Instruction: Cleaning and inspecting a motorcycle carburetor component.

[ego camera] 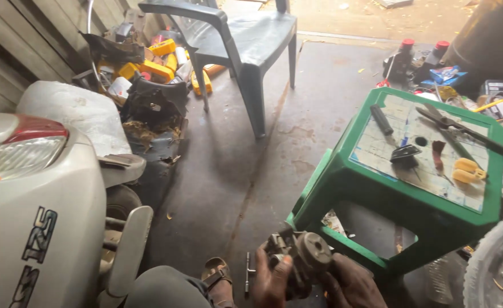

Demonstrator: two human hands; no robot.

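- We've got both hands low at the bottom edge of the view: left hand (pixel 272 280) and right hand (pixel 351 283) each have their grip wrapped around a greasy metal engine part (pixel 301 258), fingers curled tight on it from either side, held just above the floor.
- Room to move is mostly the bare concrete floor (pixel 234 171) running up the middle; that strip is open all the way to the grey plastic chair (pixel 245 40).
- On our right the green plastic stool (pixel 342 188) sits just beside the part, its near leg and rim almost touching our right hand. It's serving as a desk: pliers (pixel 462 134), a yellow-handled tool (pixel 468 170) and a black handle (pixel 382 120) lie on top.
- On our left a white scooter (pixel 40 217) boxes us in, with its footpeg near our knee.
- A small T-shaped tool (pixel 248 272) lies on the floor by our sandal (pixel 217 276).
- A pile of yellow containers (pixel 160 65) sits well back against the wall.
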